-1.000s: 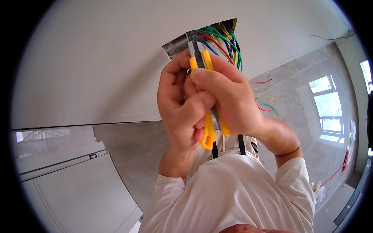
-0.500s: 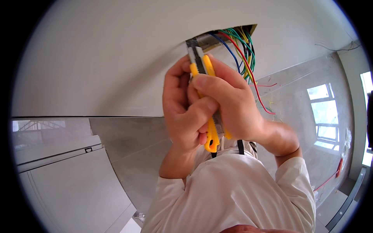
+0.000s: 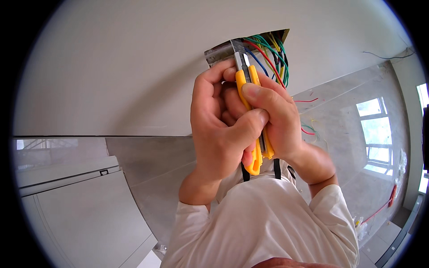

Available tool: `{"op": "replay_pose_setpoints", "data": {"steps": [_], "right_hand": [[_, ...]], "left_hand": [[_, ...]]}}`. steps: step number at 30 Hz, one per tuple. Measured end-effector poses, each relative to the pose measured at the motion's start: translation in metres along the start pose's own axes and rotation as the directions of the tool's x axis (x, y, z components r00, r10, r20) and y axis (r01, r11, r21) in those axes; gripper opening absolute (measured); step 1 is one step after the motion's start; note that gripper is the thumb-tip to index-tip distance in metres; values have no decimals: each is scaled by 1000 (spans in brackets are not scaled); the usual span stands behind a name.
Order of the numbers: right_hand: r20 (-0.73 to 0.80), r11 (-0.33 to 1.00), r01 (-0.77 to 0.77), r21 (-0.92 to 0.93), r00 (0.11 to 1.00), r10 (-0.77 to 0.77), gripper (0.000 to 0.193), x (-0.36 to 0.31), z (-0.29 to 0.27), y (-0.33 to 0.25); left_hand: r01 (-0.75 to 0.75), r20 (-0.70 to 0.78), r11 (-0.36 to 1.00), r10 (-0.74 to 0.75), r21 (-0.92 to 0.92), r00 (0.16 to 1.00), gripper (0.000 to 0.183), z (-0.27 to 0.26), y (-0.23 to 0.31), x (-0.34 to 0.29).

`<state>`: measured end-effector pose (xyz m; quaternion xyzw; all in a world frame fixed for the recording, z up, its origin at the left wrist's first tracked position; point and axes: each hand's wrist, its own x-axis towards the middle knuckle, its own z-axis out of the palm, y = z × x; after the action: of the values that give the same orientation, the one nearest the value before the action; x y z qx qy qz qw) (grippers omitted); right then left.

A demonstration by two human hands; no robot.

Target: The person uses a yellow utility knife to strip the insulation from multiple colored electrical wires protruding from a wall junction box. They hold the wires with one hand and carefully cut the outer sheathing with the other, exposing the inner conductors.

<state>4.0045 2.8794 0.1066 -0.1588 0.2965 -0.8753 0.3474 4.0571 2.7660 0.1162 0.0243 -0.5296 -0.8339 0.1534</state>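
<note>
A yellow utility knife (image 3: 248, 91) is gripped between my two hands, its blade up at the opening (image 3: 216, 52) in the white panel. My right hand (image 3: 277, 114) is closed round the knife, the thumb lying along the yellow body. From the left, my left hand (image 3: 219, 120) also closes on it, with the thumb across the handle and curled fingers below the blade. The blade tip meets the dark opening; whether it touches the edge, I cannot tell. Green, blue, yellow and red wires (image 3: 268, 53) hang out of the opening just right of the blade.
The broad white panel (image 3: 111, 67) spans the upper view. Cut wire pieces (image 3: 308, 129) lie on the glossy grey floor (image 3: 339, 116) at right. White cabinets (image 3: 89, 219) stand at lower left. A thin dark wire (image 3: 389, 56) sticks out at far right.
Both hands and the knife have shifted to the right along the opening, baring its left end. The blade now stands nearer the wires. Both hands keep their grip.
</note>
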Motion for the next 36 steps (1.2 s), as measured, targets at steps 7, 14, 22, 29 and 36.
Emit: {"op": "replay_pose_setpoints", "data": {"steps": [7, 14, 22, 29, 36], "right_hand": [[-91, 969, -9, -247, 996, -14, 15, 2, 8, 1], [-54, 939, -60, -338, 998, 45, 19, 2, 19, -13], [-103, 902, -130, -412, 990, 96, 19, 6, 27, -16], [-195, 880, -147, -451, 979, 63, 19, 4, 32, -17], [-242, 875, -230, -425, 961, 135, 17, 4, 39, -15]], "left_hand": [[-69, -13, 986, 68, -152, 998, 65, -10, -14, -2], [-53, -33, 963, 46, -265, 998, 69, -9, -23, -3], [-53, -104, 949, 22, -309, 994, 72, -10, -25, -5], [-34, -25, 932, 26, -360, 999, 74, -17, -32, -3], [-58, 19, 871, 77, -487, 997, 73, -19, -36, -4]]}}
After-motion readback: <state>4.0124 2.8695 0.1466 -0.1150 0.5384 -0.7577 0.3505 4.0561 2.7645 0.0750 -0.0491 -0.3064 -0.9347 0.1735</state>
